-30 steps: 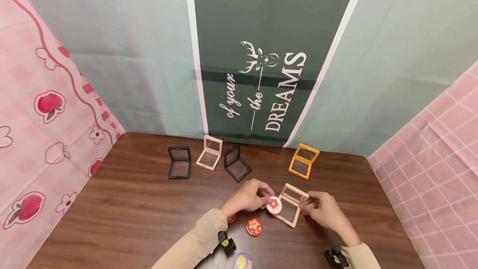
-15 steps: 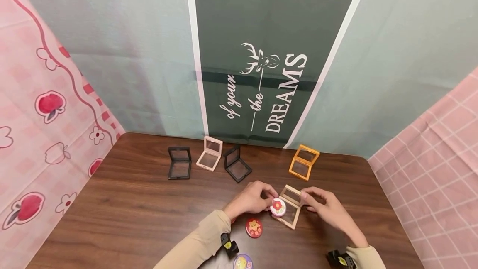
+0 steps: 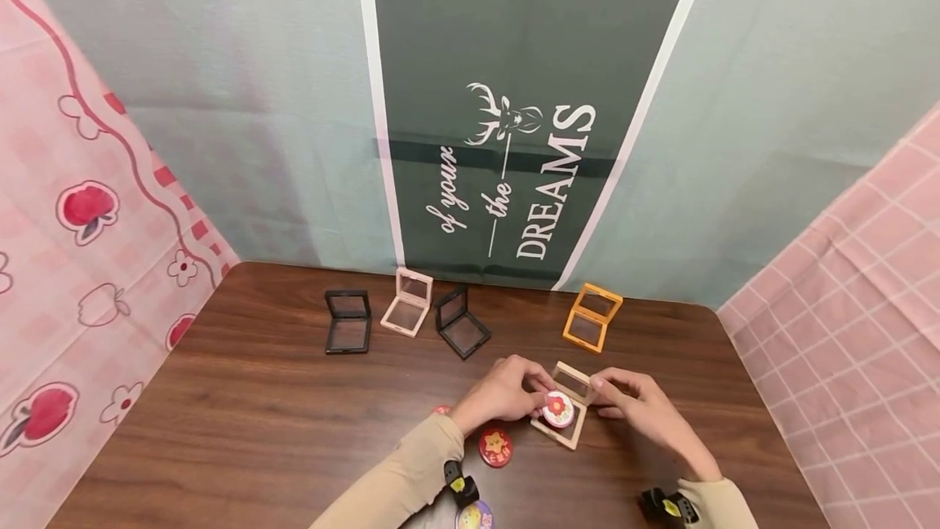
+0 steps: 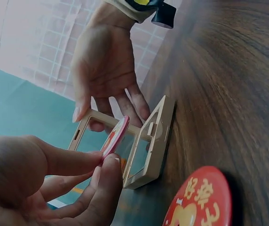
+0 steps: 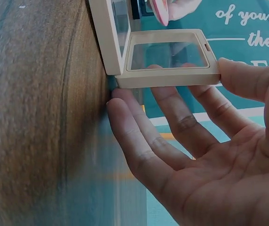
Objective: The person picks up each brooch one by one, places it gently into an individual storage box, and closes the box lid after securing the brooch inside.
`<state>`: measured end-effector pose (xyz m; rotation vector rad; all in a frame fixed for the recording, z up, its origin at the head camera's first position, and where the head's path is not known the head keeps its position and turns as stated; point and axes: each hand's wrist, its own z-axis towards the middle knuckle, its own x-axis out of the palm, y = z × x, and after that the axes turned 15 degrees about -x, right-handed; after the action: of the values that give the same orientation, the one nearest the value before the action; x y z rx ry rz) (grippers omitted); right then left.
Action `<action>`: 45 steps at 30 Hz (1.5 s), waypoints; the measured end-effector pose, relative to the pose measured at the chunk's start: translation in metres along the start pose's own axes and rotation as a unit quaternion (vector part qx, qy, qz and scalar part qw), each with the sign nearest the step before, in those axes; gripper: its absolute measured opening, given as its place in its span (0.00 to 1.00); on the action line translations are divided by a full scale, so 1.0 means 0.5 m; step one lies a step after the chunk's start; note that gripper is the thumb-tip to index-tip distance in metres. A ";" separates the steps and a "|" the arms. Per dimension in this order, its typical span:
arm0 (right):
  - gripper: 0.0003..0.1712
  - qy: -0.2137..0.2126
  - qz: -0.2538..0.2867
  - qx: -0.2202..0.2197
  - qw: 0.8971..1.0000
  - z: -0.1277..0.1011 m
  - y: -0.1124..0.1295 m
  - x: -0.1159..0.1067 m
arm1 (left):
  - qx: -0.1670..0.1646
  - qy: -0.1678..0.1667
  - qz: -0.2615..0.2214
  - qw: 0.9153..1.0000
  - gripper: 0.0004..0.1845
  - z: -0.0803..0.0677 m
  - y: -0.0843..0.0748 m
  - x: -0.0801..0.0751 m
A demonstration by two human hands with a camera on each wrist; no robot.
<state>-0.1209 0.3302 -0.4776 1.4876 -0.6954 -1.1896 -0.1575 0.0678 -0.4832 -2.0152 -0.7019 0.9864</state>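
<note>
Between thumb and fingers my left hand (image 3: 510, 390) pinches a round white badge (image 3: 558, 410) with a red flower and a pink edge. The badge is tilted above the lower half of an open beige display frame (image 3: 552, 435) with clear film windows. At the frame's raised lid my right hand (image 3: 646, 411) holds on, thumb on the lid's edge and fingers behind it, as the right wrist view shows with the lid (image 5: 167, 77). A red badge (image 3: 496, 447) with a gold star lies on the table, left of the frame.
Farther back on the wooden table (image 3: 257, 398) stand open frames: a black one (image 3: 348, 336), a pink one (image 3: 405, 317), another black one (image 3: 464, 335) and an orange one (image 3: 585, 331). A purple badge (image 3: 474, 515) lies near the front; another red badge (image 3: 443, 410) is mostly hidden behind the left arm.
My left hand has carried the flower badge rightward over the beige frame's lower half. My right thumb has shifted onto the lid's edge. The head view has turned slightly.
</note>
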 end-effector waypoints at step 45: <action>0.16 0.053 -0.020 -0.024 0.998 -0.005 0.003 -0.006 | -0.006 -0.058 0.039 0.998 0.10 0.004 0.015 0.036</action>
<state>-0.1195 0.3333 -0.4755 1.5196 -0.5646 -1.1402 -0.1481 0.0776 -0.4973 -2.0211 -0.6980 1.1553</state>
